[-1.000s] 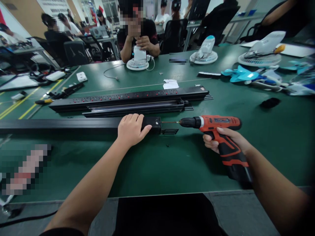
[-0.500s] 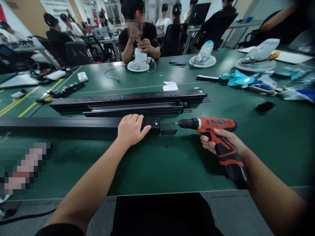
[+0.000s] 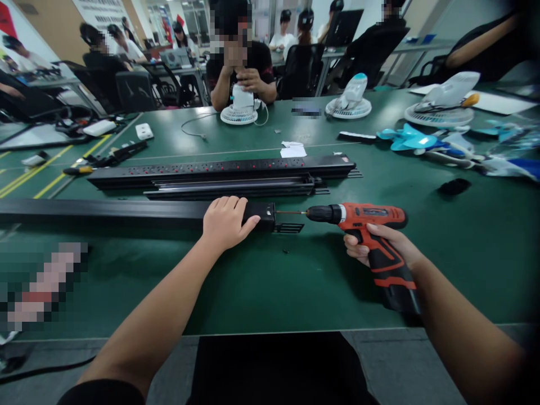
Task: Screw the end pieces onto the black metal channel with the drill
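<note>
A long black power strip housing (image 3: 126, 210) lies across the green table (image 3: 274, 281). My left hand (image 3: 225, 222) rests on top of it near its right end, fingers curled over the far edge. My right hand (image 3: 379, 244) grips the handle of an orange and black cordless drill (image 3: 371, 225). The drill points left, its bit touching the right end face of the housing. A small black screw (image 3: 286, 251) lies on the table below the bit.
Two more black power strips (image 3: 219, 174) lie behind the housing. A person sits across the table with a small white fan (image 3: 238, 107). More fans (image 3: 350, 98) and blue fan blades (image 3: 407, 138) lie at the right. Tools and cables lie at the far left.
The drill has shifted very slightly left toward the housing end. My left hand stays in place on the housing.
</note>
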{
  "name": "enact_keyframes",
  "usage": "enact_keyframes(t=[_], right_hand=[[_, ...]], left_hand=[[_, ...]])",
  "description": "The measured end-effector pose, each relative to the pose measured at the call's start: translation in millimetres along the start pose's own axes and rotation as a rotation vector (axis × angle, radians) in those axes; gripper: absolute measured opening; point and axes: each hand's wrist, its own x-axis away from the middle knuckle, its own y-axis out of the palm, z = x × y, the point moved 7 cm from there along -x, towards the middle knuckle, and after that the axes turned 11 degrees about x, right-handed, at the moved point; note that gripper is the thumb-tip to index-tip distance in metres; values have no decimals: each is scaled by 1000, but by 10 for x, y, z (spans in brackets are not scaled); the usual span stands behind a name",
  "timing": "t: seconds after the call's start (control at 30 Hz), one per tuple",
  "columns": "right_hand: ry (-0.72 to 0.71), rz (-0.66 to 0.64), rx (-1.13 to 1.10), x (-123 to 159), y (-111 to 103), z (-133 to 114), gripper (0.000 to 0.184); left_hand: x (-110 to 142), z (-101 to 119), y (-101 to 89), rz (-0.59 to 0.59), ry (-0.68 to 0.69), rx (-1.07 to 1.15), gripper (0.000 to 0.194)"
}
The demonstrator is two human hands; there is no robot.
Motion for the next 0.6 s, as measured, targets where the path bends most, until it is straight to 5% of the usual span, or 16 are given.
enact_keyframes(t=[0.6], right_hand=[[-15,-4,3,3,10,-17,33]], left_hand=[[-1,5,-14,23,-8,23,54]])
